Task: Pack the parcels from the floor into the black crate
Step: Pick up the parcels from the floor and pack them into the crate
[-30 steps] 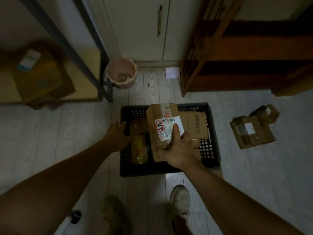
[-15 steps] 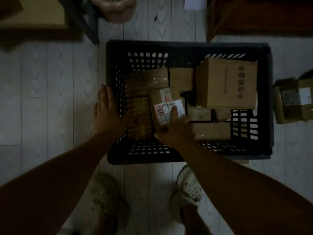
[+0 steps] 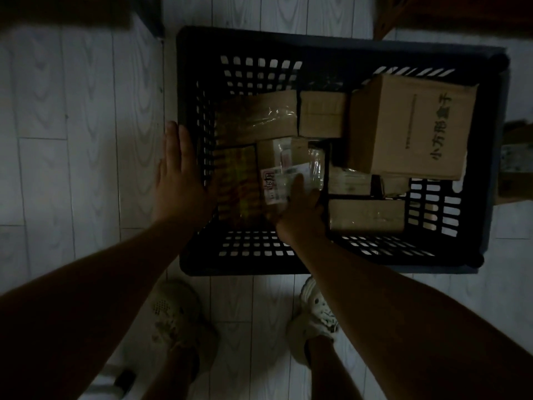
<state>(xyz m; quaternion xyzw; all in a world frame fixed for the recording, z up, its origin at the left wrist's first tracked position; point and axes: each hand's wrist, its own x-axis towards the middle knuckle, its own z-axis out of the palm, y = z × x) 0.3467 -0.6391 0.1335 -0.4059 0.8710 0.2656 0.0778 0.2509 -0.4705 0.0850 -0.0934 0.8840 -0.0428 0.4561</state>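
Gloom dims everything, yet we make out a black slotted plastic crate standing on a pale wood-grain plank floor, directly in front of a pair of pale shoes.

Our left hand lies flat against the outside of the crate's left wall. Its fingers are straight, close together and pointing away from us, and it holds nothing.

Our right hand reaches inside the crate and grips a brown cardboard parcel with a white printed label. The thumb rests on the label, and the other fingers curl round the parcel's right edge. This parcel sits low in the middle of the crate, among the others.

Just left of it lies a yellow patterned packet. Beyond it we see a flat brown parcel wrapped in shiny tape, with a small plain cardboard box beside that. On the right, a large brown cardboard box with black printed characters rests tilted on top of smaller parcels. A low brown box lies near the front wall, touching our right wrist.

Outside the crate, just beyond its right wall, another cardboard parcel remains on the floor, partly cut off by the edge of the view.
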